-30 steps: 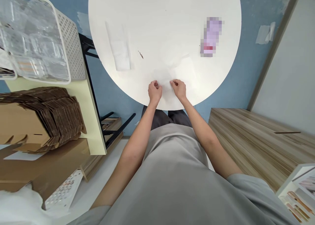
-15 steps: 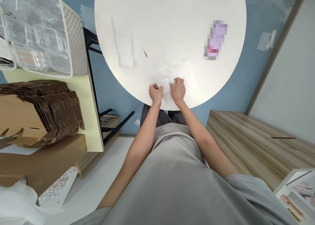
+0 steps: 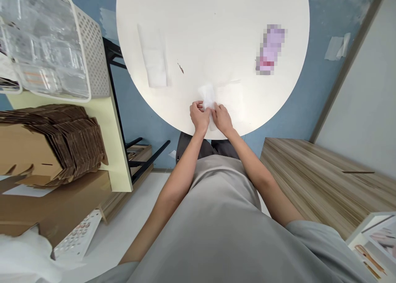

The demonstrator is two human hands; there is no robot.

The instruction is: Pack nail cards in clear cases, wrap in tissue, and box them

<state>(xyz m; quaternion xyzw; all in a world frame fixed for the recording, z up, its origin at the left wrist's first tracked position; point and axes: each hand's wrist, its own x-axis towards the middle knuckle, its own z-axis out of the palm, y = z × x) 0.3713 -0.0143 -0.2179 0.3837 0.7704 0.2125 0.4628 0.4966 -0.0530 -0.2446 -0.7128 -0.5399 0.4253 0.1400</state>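
Close to the front edge of a round white table (image 3: 198,35), both hands work on a thin, soft white sheet (image 3: 208,94). It looks bunched or folded, and whether it is paper, plastic or foam I cannot make out. My left hand (image 3: 200,116) grips its left and lower side with curled fingers. From the right, my right hand (image 3: 222,117) pinches the same sheet, the fingertips of both hands almost meeting. A flat white strip (image 3: 154,60) lies at the left of the table. A faint, nearly transparent sheet (image 3: 232,97) seems to lie just right of the hands.
A blurred-out purple object (image 3: 271,48) lies on the table's right side. To the left, a side table (image 3: 119,151) bears a white basket (image 3: 94,52) of clear plastic boxes and stacked folded cardboard (image 3: 77,138). A wood-grain cabinet (image 3: 303,171) stands at the right.
My hands have come closer together, the right moving left. The white sheet between them now looks more gathered and stands farther up from the hands.
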